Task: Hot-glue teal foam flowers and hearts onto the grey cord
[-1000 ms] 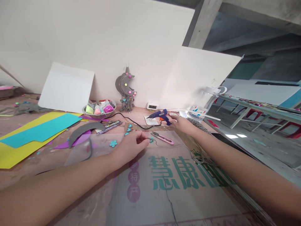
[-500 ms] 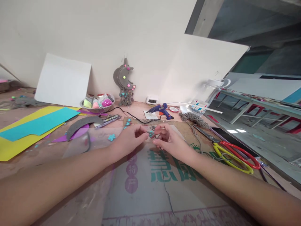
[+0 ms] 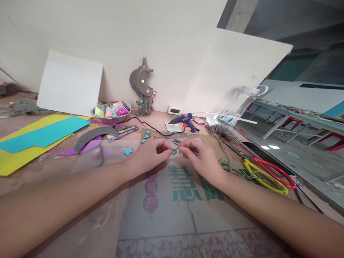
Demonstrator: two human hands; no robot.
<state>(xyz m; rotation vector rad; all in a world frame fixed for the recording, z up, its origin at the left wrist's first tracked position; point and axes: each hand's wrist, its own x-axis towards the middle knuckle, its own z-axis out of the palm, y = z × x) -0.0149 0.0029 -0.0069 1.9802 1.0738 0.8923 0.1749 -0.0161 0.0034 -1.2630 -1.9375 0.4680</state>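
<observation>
My left hand [image 3: 152, 156] and my right hand [image 3: 199, 156] meet over the printed cardboard sheet [image 3: 182, 204], fingertips pinched together on a small teal felt piece [image 3: 175, 151] with a thin grey string. Both hands are closed in a pinch. Just behind the fingers lies a small thread snipper [image 3: 176, 142], mostly hidden. A blue glue gun [image 3: 184, 121] rests further back on a white scrap, its black cord running left. A teal flower cutout [image 3: 128, 151] lies left of my left hand.
Red and yellow scissors [image 3: 268, 172] and a phone [image 3: 262, 153] lie at the right. A ball of grey twine [image 3: 223, 132], a bowl of coloured clay packets [image 3: 111, 111], a grey moon ornament [image 3: 142, 86], yellow and teal foam sheets [image 3: 32, 138] and white boards surround the work area.
My right hand left the glue gun and came back to the left hand; both now pinch the teal piece. The view has tilted down slightly.
</observation>
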